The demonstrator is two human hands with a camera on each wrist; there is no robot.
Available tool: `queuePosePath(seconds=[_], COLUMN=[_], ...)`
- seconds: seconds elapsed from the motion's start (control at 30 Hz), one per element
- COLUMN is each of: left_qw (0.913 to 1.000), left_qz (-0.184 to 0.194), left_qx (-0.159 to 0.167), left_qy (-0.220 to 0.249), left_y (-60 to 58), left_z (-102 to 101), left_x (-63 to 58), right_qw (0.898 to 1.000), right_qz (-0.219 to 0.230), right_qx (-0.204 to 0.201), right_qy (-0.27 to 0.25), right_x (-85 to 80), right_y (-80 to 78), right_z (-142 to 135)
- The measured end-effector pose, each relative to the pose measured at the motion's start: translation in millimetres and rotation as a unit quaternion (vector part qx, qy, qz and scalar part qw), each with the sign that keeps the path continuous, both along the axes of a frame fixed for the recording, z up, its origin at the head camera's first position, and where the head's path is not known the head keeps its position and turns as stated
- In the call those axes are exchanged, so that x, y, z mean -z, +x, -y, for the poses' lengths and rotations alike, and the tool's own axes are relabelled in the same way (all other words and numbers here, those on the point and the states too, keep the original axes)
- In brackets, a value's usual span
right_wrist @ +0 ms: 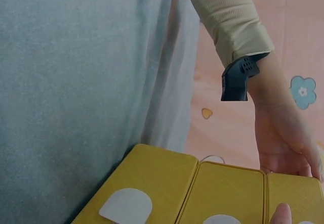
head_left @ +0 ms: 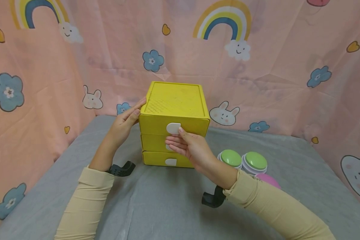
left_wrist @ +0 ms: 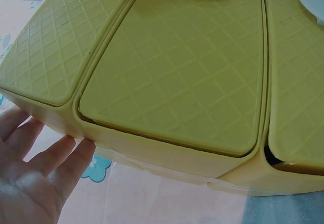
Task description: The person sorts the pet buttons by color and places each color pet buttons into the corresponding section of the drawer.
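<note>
A yellow three-drawer box stands on the grey cloth with its drawers pushed in. Each drawer front carries a white tab handle, and the top handle is partly beside my right thumb. My left hand lies along the box's left side; its fingertips touch the side wall in the left wrist view. My right hand is in front of the box, its thumb at the top handle's edge. Its other fingers stretch out below that handle and partly cover the middle handle.
Two green-topped round push buttons sit to the right of the box. A pink round one is partly behind my right sleeve. Grey cloth covers the table, and a printed pink curtain hangs behind and at the sides.
</note>
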State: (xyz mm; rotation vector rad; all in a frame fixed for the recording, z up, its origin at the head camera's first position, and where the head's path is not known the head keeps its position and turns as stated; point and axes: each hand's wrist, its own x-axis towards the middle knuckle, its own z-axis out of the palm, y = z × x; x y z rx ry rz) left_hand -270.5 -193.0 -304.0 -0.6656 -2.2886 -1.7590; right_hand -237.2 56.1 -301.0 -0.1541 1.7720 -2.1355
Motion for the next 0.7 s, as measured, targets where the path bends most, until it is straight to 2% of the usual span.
queuePosePath(seconds=[0.4,0.7], left_qw=[1.0,1.0], left_qz=[0.003,0.001], left_qx=[0.001,0.005], left_qy=[-0.007,0.001], left_y=[-1.7,-1.7], left_z=[1.2,0.4], left_x=[0.6,1.0], right_qw=[1.0,0.997], right_qz=[0.016,0.021], right_qx=[-0.021,-0.046], right_qy=[0.012,0.06], right_x=[0.8,8.8], right_y=[-3.4,-1.7], right_z=[-9.4,-22.4])
